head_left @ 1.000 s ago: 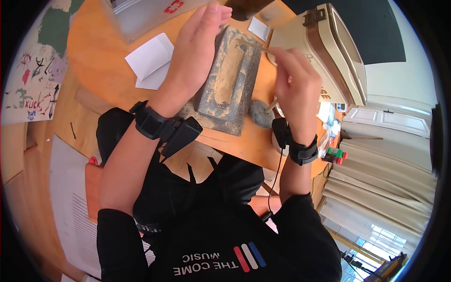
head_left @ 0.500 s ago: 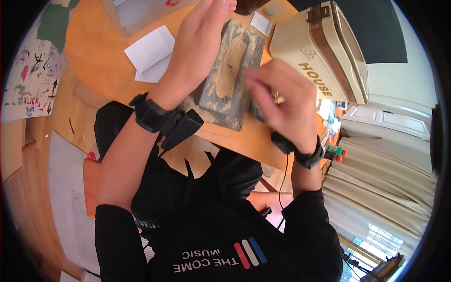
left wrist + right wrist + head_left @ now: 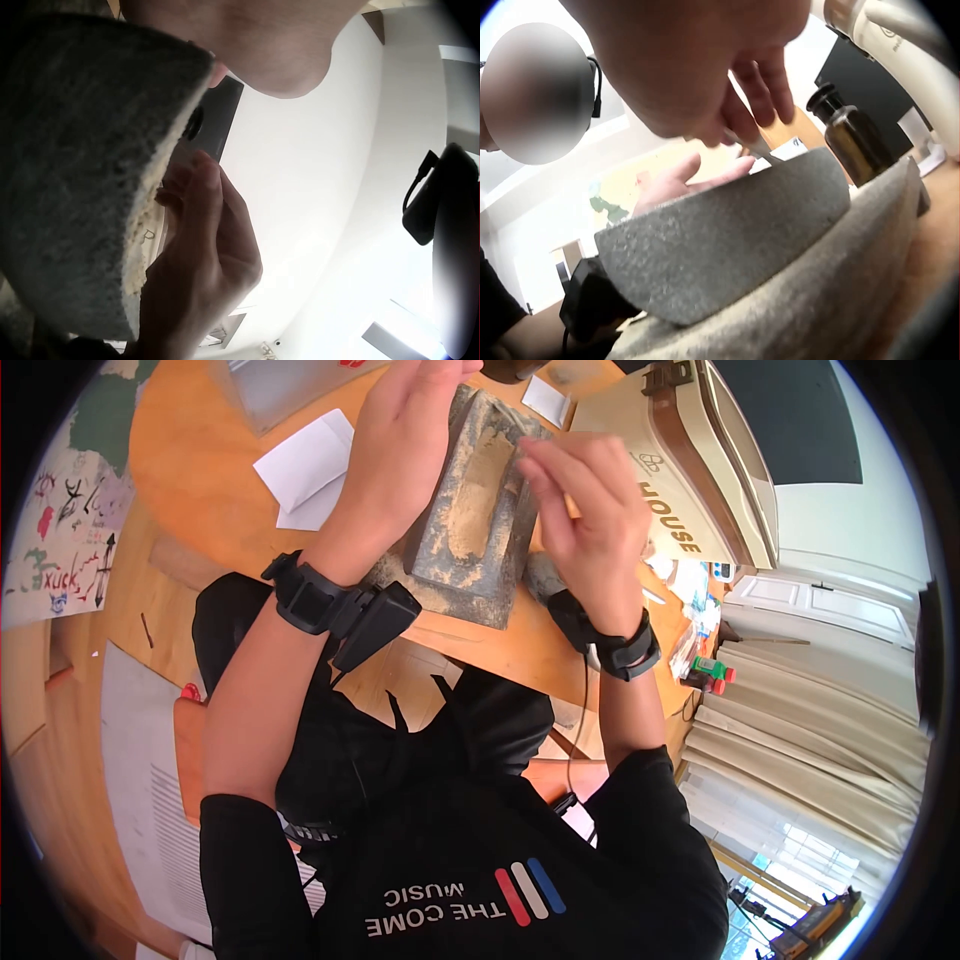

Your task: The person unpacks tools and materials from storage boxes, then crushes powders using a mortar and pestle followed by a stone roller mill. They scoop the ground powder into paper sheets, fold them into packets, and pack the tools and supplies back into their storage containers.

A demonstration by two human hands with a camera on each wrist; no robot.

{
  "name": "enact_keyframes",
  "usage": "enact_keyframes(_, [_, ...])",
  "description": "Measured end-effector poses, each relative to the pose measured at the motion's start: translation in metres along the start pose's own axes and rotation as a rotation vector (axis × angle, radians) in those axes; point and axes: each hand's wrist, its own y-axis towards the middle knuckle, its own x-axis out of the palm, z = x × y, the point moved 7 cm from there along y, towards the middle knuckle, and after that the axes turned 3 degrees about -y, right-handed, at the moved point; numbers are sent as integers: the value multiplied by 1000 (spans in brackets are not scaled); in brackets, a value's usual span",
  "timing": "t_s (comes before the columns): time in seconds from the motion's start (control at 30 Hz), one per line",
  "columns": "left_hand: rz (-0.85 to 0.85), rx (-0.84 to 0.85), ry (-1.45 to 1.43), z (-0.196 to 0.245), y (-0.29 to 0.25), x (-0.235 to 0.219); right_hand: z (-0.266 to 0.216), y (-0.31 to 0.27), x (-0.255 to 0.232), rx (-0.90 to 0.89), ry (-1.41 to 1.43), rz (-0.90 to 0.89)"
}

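Note:
A grey stone grinding trough (image 3: pixel 428 555) stands on the round wooden table, with tan powder (image 3: pixel 478 500) along its hollow. My left hand (image 3: pixel 400 445) lies along the trough's left side, its fingers held fairly straight in the right wrist view. Over the right rim, my right hand (image 3: pixel 596 505) pinches a thin, flat grey tool (image 3: pixel 762 150) whose lower end is hidden behind the trough wall. Beside the trough, partly under the right wrist, lies a round grey stone (image 3: pixel 541 574).
A beige carry box (image 3: pixel 668 475) marked HOUSE stands close on the right. Folded white paper (image 3: pixel 305 460) lies to the left, near a clear plastic container (image 3: pixel 285 395). A brown glass bottle (image 3: pixel 859 142) and a small white card (image 3: pixel 546 400) are beyond the trough.
My right hand came from the trough's far end toward its middle, then shifted back away from my body. The powder heap in the hollow looks flatter. The left hand stays along the left side.

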Motion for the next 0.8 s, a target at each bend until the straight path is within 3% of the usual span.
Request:
enact_keyframes(0.13, [6,6,-37,-14,6,-10,-18,0,2,-103,90,-73])
enact_keyframes(0.27, [21,27,65,-9,3,-9,-6,5,-5,27,-57,-115])
enact_keyframes(0.33, [-3,41,45,-12,6,-9,-13,4,-4,35,148,-246])
enact_keyframes(0.4, [-6,49,68,-10,10,-10,-12,4,2,-34,198,-203])
enact_keyframes(0.47, [-22,39,78,-5,8,-4,0,10,3,-30,29,-103])
enact_keyframes(0.53, [9,-46,115,5,8,-1,0,9,3,-28,15,-129])
enact_keyframes(0.67, [-17,50,31,-14,6,-6,-15,8,4,-81,139,-225])
enact_keyframes(0.73, [-78,12,-17,-13,4,1,0,19,1,-148,-92,-150])
enact_keyframes(0.8, [-73,-25,-30,-2,0,3,3,18,3,-129,-57,-171])
